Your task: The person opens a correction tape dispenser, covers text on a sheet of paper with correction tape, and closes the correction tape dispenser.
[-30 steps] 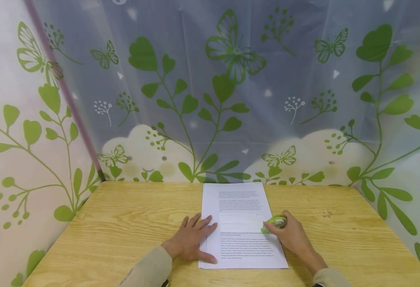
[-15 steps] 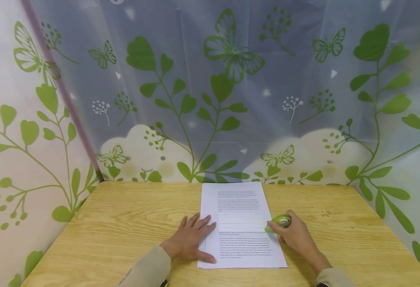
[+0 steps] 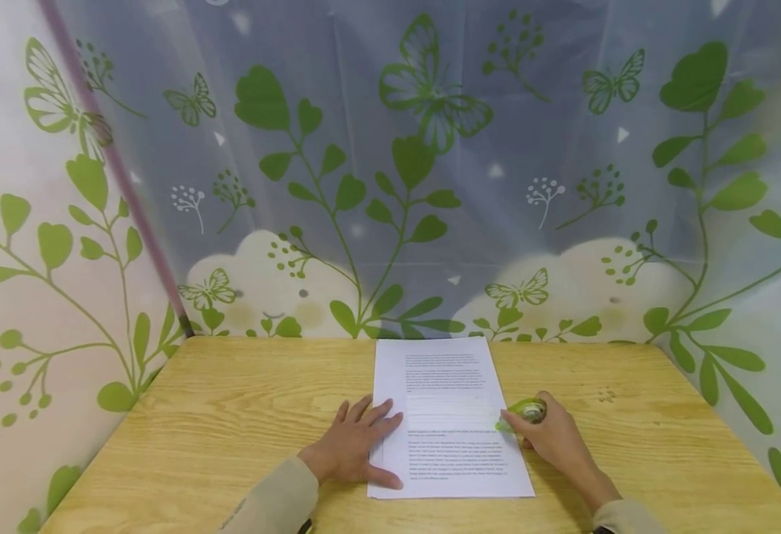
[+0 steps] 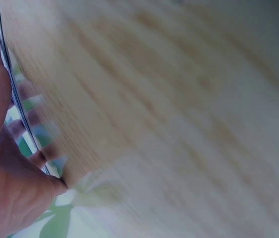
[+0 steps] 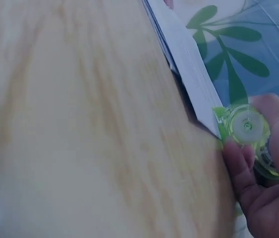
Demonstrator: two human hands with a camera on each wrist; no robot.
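A stack of printed paper point(image 3: 453, 463) lies on the wooden table, with a whited-out band between two blocks of text. My left hand point(image 3: 357, 445) rests on the stack's left edge, fingers spread; in the left wrist view the same hand point(image 4: 10, 163) lies along the sheets' edge. At the right edge of the paper my right hand point(image 3: 557, 437) grips a green, see-through correction tape dispenser point(image 3: 526, 411), its tip low over the page. The right wrist view shows the dispenser point(image 5: 248, 126) with its round reel, between thumb and fingers, right at the paper's edge.
The wooden table point(image 3: 243, 400) extends to both sides of the paper. Behind it hangs a curtain point(image 3: 337, 185) printed with leaves, butterflies and clouds. A small dark mark point(image 3: 606, 397) shows on the tabletop to the right.
My right hand has slid slightly to the right with the correction tape dispenser, toward the paper's right edge. The left hand stays in place on the sheets.
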